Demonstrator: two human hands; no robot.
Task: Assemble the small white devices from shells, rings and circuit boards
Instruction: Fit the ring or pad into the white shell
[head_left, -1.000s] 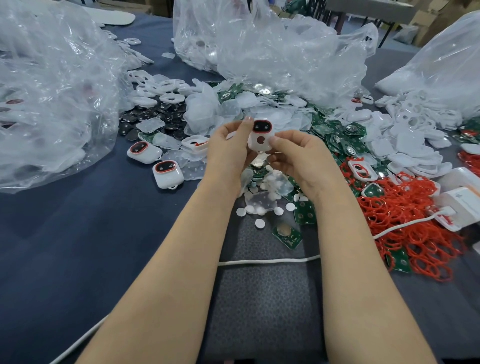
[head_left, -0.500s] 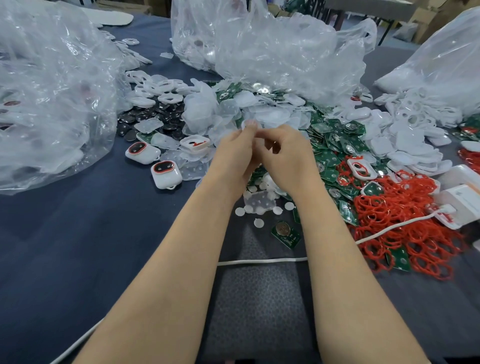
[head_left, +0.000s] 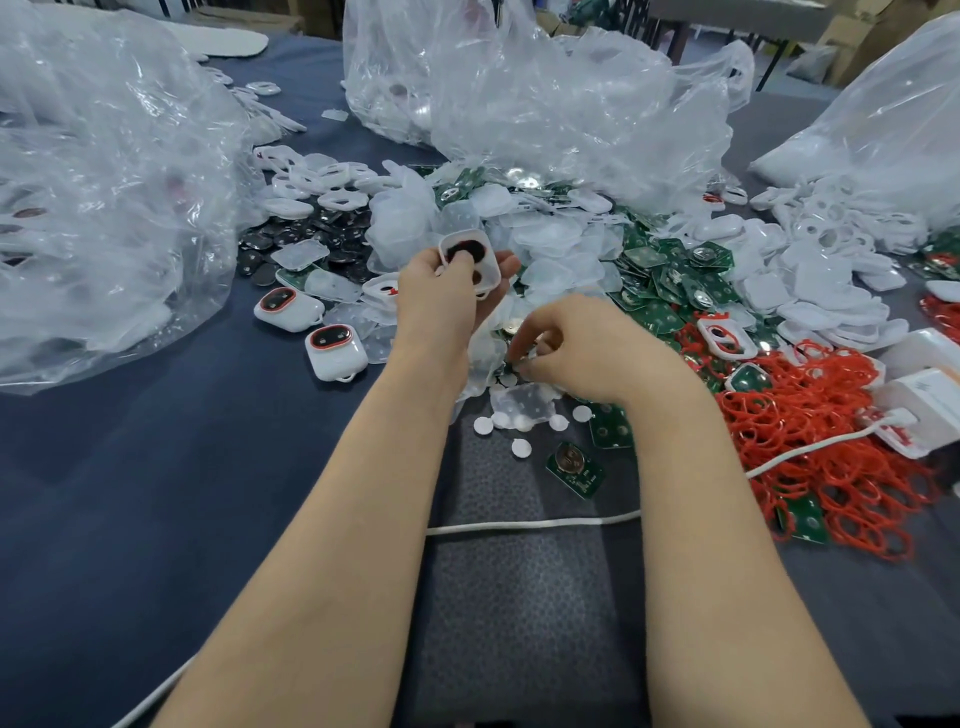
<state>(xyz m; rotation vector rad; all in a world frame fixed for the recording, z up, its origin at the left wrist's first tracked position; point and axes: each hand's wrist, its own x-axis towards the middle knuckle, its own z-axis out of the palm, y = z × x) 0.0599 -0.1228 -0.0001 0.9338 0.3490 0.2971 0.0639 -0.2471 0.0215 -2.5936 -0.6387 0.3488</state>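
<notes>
Left hand (head_left: 441, 299) presents white shell (head_left: 470, 257); right hand (head_left: 587, 348) picks parts.
I grip the shell raised, its open face toward me, ready for loading. My right fingertips curl into the loose parts just below it, beside the circuit boards (head_left: 670, 291); whether they pinch a piece, I cannot tell.

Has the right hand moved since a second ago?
Yes. The right hand has left the shell in the left hand and dropped nearer the lone circuit board.

Bright even light, bag glare, wide-angle distortion
</notes>
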